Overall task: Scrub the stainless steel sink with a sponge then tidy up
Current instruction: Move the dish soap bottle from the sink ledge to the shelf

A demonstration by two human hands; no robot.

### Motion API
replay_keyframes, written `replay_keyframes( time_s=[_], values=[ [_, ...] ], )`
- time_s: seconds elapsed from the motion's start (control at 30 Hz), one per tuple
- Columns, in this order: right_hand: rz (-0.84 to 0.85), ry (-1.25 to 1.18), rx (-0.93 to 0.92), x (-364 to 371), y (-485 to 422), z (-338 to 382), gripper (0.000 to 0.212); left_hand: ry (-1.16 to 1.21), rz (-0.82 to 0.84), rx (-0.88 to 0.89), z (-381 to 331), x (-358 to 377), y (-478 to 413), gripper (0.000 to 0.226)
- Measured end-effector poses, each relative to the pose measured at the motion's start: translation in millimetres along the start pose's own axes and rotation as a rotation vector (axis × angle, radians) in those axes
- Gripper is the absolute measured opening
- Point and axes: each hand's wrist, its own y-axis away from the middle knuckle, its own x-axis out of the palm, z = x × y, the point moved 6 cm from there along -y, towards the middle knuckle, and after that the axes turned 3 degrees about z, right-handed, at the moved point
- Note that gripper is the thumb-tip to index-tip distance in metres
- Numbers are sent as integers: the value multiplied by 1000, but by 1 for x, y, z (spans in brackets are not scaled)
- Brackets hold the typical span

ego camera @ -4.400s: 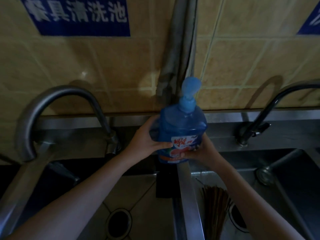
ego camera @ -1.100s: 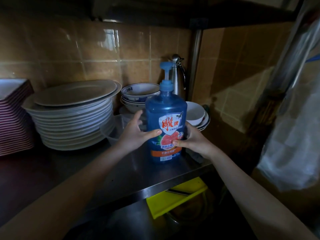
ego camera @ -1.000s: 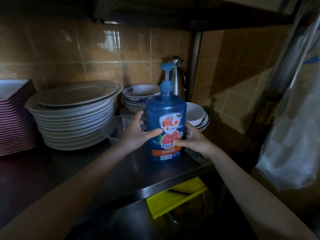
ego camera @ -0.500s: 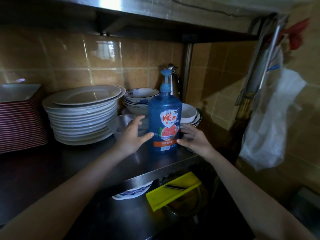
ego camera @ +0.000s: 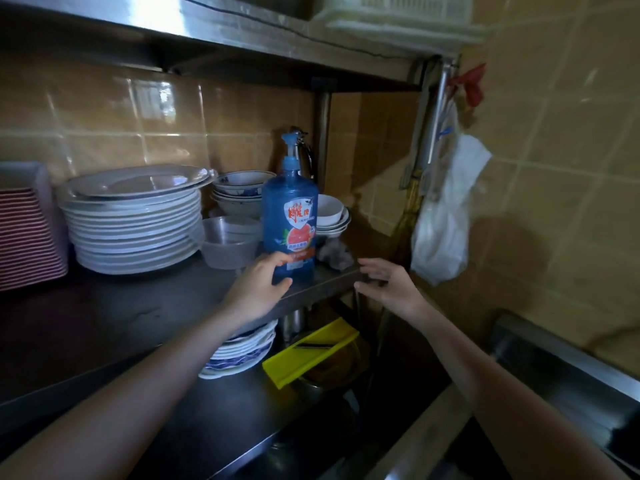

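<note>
A blue pump bottle of dish soap point(ego camera: 290, 216) stands upright on the steel shelf point(ego camera: 145, 306), near its right front corner. My left hand point(ego camera: 258, 289) hovers just in front of the bottle's base with relaxed fingers and holds nothing. My right hand point(ego camera: 388, 282) is off to the right of the bottle, past the shelf corner, fingers loosely spread and empty. The steel sink's rim point(ego camera: 568, 368) shows at the lower right. No sponge is in sight.
On the shelf sit a tall stack of white plates point(ego camera: 135, 220), red-edged trays point(ego camera: 27, 230), bowls point(ego camera: 242, 192) and a clear tub point(ego camera: 228, 244). A yellow slicer point(ego camera: 311, 351) and more plates point(ego camera: 242, 351) lie on the lower shelf. A white plastic bag point(ego camera: 443, 223) hangs right.
Both hands have let go of the soap bottle and drawn back toward me; the bottle stays standing on the shelf. My view has pulled back and tilted up.
</note>
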Motion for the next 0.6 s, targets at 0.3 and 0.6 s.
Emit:
replay_keyframes(
  time_s=[0.3, 0.6],
  values=[
    [-124, 153, 61, -53, 65, -23, 49, -39, 141, 114, -56, 37, 3, 34],
    [-204, 344, 240, -109, 119, -75, 49, -67, 263, 236, -107, 97, -1, 30]
  ],
)
